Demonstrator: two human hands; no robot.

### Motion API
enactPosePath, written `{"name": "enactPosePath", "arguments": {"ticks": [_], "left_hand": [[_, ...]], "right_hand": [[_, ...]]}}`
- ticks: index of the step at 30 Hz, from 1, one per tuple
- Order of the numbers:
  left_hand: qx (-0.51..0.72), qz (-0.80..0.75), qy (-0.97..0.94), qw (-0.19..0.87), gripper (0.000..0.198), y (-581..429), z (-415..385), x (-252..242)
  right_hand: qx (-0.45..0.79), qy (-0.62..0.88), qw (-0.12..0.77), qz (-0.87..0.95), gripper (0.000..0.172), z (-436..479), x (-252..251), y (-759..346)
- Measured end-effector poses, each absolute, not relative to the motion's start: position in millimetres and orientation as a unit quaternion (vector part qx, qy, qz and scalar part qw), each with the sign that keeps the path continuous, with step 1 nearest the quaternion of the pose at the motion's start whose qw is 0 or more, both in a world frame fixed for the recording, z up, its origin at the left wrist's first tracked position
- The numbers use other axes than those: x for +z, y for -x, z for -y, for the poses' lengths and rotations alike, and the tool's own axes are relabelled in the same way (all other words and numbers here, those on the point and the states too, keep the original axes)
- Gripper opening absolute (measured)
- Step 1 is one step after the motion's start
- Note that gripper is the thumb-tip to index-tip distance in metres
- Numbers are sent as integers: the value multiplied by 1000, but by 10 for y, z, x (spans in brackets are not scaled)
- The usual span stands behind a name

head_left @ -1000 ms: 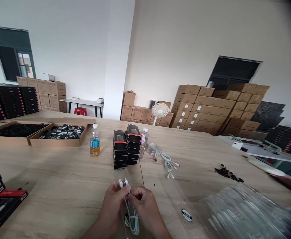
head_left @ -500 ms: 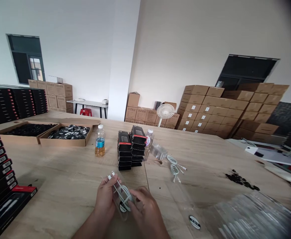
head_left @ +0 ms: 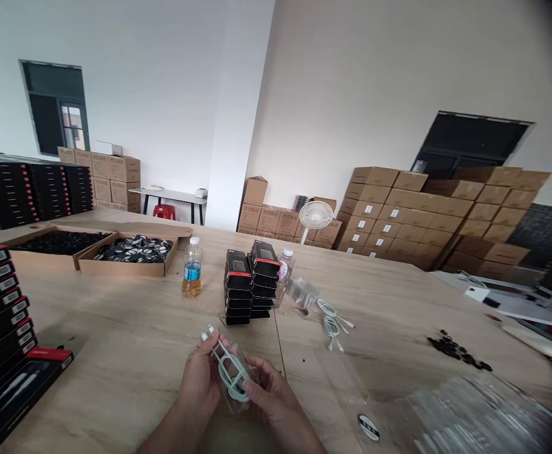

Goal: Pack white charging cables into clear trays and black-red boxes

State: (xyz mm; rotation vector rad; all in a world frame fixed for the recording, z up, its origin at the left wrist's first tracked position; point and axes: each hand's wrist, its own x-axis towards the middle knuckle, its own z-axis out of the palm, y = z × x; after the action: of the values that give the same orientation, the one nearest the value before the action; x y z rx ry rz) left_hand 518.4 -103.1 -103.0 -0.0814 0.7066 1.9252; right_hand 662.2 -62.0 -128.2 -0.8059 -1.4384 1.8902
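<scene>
A coiled white charging cable (head_left: 232, 376) lies on a clear plastic sleeve (head_left: 235, 405) between my two hands, low in the middle of the view. With thumb and fingers, my left hand (head_left: 199, 372) grips the cable near its plug ends, which point up and away. On the other side my right hand (head_left: 276, 392) has its thumb pressed on the lower coil and its fingers around the sleeve's edge. A dark label on the sleeve is mostly covered by the cable. Further right, two coiled white cables (head_left: 331, 325) rest on the table.
Small black boxes (head_left: 251, 284) stand in two stacks ahead, between two bottles (head_left: 191, 268). Larger black boxes (head_left: 2, 315) rise at left. Clear plastic sleeves (head_left: 484, 410) are piled at right, with black pieces (head_left: 458, 350) beyond. Open cartons (head_left: 122, 268) sit at far left.
My right thumb has moved onto the coil and presses it against the sleeve. The coil now faces me more flatly and covers more of the dark label.
</scene>
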Motion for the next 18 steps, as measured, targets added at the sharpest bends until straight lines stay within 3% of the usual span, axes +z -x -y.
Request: {"name": "enactPosePath", "arguments": {"ticks": [8, 18], "left_hand": [[803, -296, 18, 517, 13, -5139, 1009, -1069], [805, -272, 9, 526, 13, -5105, 1027, -1032]], "right_hand": [[593, 355, 410, 595, 54, 745, -1289, -6459], [524, 403, 420, 622, 43, 794, -1334, -6333]]}}
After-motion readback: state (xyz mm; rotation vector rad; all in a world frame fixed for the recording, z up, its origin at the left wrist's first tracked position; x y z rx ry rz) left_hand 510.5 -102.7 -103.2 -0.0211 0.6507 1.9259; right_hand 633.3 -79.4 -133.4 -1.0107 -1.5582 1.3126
